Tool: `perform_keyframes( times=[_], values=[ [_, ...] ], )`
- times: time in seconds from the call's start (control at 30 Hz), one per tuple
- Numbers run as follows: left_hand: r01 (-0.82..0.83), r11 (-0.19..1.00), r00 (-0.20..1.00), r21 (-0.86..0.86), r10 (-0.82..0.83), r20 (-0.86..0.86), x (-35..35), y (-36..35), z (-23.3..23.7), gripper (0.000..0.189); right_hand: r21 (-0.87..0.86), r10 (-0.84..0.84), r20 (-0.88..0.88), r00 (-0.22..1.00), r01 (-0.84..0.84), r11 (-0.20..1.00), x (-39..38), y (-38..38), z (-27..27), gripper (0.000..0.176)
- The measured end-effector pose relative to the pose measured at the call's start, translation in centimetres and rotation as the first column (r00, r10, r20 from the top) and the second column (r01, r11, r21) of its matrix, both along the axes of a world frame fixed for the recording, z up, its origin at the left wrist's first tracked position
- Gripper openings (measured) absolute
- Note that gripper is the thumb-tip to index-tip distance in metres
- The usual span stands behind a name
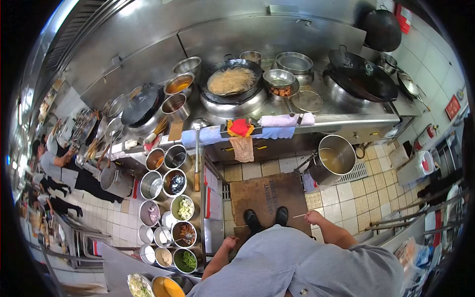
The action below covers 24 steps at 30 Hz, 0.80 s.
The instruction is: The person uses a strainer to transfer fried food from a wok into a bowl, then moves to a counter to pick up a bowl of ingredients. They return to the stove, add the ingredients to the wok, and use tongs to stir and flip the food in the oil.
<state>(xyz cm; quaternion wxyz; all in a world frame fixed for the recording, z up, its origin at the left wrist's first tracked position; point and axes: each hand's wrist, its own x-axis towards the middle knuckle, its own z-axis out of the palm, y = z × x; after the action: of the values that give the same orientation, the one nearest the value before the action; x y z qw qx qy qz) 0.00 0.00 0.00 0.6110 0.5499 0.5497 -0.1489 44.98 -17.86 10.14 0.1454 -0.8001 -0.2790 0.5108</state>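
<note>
My left hand (230,242) hangs low beside my body, near the edge of the ingredient counter. Its fingers are curled in, and I see nothing sticking out of them. Out to the right, my right hand (312,217) is closed around the end of a thin white stick (300,216), which points left over the mat. Neither hand touches the stove. Ahead, a wok (231,79) on the middle burner holds pale, frothy oil. A long-handled ladle (197,153) lies across the counter edge. A strainer (279,79) rests over a pan of browned pieces (282,92).
A tall stock pot (336,154) stands on the floor ahead right. Several steel pots of ingredients, including green vegetables (188,259), line the left counter. Dark woks (363,79) sit farther right. A brown mat (269,193) lies underfoot. Another person (64,166) works at far left.
</note>
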Motion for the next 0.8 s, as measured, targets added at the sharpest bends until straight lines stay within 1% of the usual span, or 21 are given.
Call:
perform_keyframes(
  times=[0.07, 0.1, 0.17, 0.2, 0.27, 0.3, 0.33, 0.37, 0.4, 0.47, 0.5, 0.57, 0.6, 0.67, 0.7, 0.77, 0.8],
  values=[
    [0.144, 0.980, 0.988, 0.136, -0.136, -0.071, 0.0, 0.7, 3.3, 0.032, -0.014, 0.008, -0.013, 1.000, -0.008, 1.000, -0.6, 0.2, -0.3, 0.020],
    [0.153, 0.980, 0.987, 0.130, -0.147, -0.058, 1.6, -0.5, 3.2, 0.032, -0.022, -0.003, 0.000, 1.000, 0.003, 1.000, 0.9, -1.1, -0.4, 0.020],
    [0.234, 0.940, 0.972, 0.249, -0.222, -0.075, 1.7, 0.0, 4.0, 0.030, -0.039, 0.065, 0.061, 0.996, -0.062, 0.997, 0.9, -1.1, -0.9, 0.019],
    [0.243, 0.937, 0.970, 0.253, -0.231, -0.077, 1.4, 0.4, 3.8, 0.030, -0.034, 0.055, 0.060, 0.997, -0.053, 0.998, 0.7, -1.0, -0.7, 0.019],
    [0.182, 0.952, 0.982, 0.247, -0.190, 0.009, 0.6, 0.7, 0.9, 0.029, -0.042, 0.032, 0.042, 0.999, -0.030, 0.999, 0.4, -1.0, 0.0, 0.020],
    [0.185, 0.951, 0.981, 0.249, -0.195, 0.013, 0.8, 0.9, 0.9, 0.029, -0.042, 0.027, 0.047, 0.999, -0.025, 0.999, 0.5, -0.8, 0.1, 0.020],
    [0.058, 0.984, 0.997, 0.166, -0.065, 0.039, 0.9, 0.9, 0.9, 0.028, -0.043, 0.040, 0.059, 0.997, -0.037, 0.998, 0.5, -0.7, 0.1, 0.020],
    [-0.072, 0.994, 0.996, 0.077, 0.068, 0.052, 0.9, 0.8, 0.9, 0.028, -0.045, 0.054, 0.071, 0.996, -0.051, 0.998, 0.5, -0.6, 0.2, 0.020],
    [-0.071, 0.995, 0.996, 0.075, 0.067, 0.054, 1.1, 0.7, 1.6, 0.028, -0.047, 0.053, 0.072, 0.996, -0.050, 0.998, 0.5, -0.6, 0.2, 0.020],
    [0.017, 0.995, 0.999, 0.094, -0.015, -0.029, 1.6, 0.9, 3.1, 0.027, -0.013, 0.088, 0.091, 0.992, -0.087, 0.996, 0.5, -0.6, 0.0, 0.020],
    [0.015, 0.995, 1.000, 0.094, -0.013, -0.027, 1.4, 1.0, 2.5, 0.027, -0.014, 0.090, 0.092, 0.992, -0.089, 0.996, 0.5, -0.4, 0.1, 0.020],
    [0.055, 0.984, 0.998, 0.171, -0.048, -0.048, 0.6, 0.9, 0.1, 0.029, -0.021, 0.022, 0.054, 0.998, -0.021, 1.000, 0.3, -0.4, 0.4, 0.020],
    [0.054, 0.984, 0.998, 0.171, -0.046, -0.048, 0.7, 0.8, 0.9, 0.029, -0.021, 0.024, 0.055, 0.998, -0.023, 1.000, 0.3, -0.3, 0.5, 0.020],
    [0.261, 0.923, 0.958, 0.283, -0.211, -0.195, 0.8, 0.7, 3.0, 0.032, -0.011, 0.034, 0.038, 0.999, -0.034, 0.999, 0.4, -0.3, -0.3, 0.020],
    [0.260, 0.923, 0.958, 0.283, -0.210, -0.194, 0.8, 0.7, 3.0, 0.032, -0.012, 0.035, 0.038, 0.999, -0.035, 0.999, 0.5, -0.3, -0.8, 0.020],
    [0.455, 0.808, 0.882, 0.374, -0.353, -0.311, 0.6, 0.8, 3.0, 0.034, 0.002, 0.024, 0.030, 0.999, -0.024, 1.000, 0.5, -0.6, -1.6, 0.020],
    [0.454, 0.809, 0.883, 0.373, -0.352, -0.311, 0.0, 1.0, 1.6, 0.034, 0.002, 0.026, 0.029, 0.999, -0.026, 1.000, 0.4, -0.5, -1.2, 0.020]
  ],
)
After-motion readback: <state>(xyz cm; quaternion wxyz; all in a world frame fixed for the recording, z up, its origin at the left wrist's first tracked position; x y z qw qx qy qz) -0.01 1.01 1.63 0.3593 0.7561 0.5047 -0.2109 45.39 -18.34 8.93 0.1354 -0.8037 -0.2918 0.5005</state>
